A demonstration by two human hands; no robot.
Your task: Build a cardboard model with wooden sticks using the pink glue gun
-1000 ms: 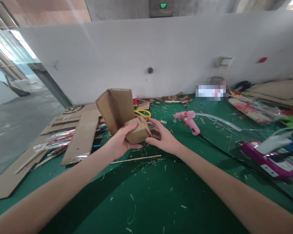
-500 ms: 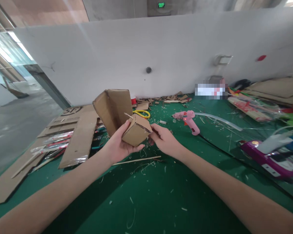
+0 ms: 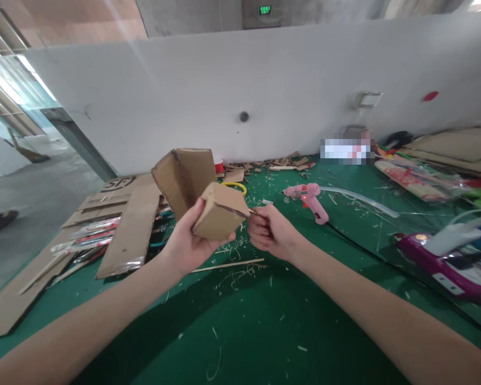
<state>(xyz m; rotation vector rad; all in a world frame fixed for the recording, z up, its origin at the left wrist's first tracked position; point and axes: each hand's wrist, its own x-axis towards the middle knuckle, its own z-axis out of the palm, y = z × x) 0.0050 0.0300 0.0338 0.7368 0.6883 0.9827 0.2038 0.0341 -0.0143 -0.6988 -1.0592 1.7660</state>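
Note:
My left hand (image 3: 190,235) is closed around a small cardboard box (image 3: 221,219), thumb on its upper left edge and fingers underneath. The box is held tilted above the table. At its right corner, my right hand (image 3: 270,230) has its fingers curled in a pinch on a thin wooden stick (image 3: 252,212). Only a short bit of the stick shows between the fingers and the box; the rest is hidden. Just behind the box stands a larger folded cardboard piece (image 3: 196,174), its panels upright. Below the hands, a longer thin wooden strip (image 3: 228,265) lies on the table.
On the green table (image 3: 248,337) lie a pink glue gun (image 3: 310,199), a purple power strip (image 3: 444,267) and a yellow-handled tool (image 3: 240,185). Flat cardboard (image 3: 130,230) and wrapped packets (image 3: 90,235) are at left. Scraps (image 3: 284,161) line the white wall (image 3: 184,91). A person's foot (image 3: 4,219) shows far left.
The stick end that poked out beside my left thumb no longer shows. My right hand has shifted slightly right, its fingers curled tighter. The small box has turned a little. A foot has appeared far left.

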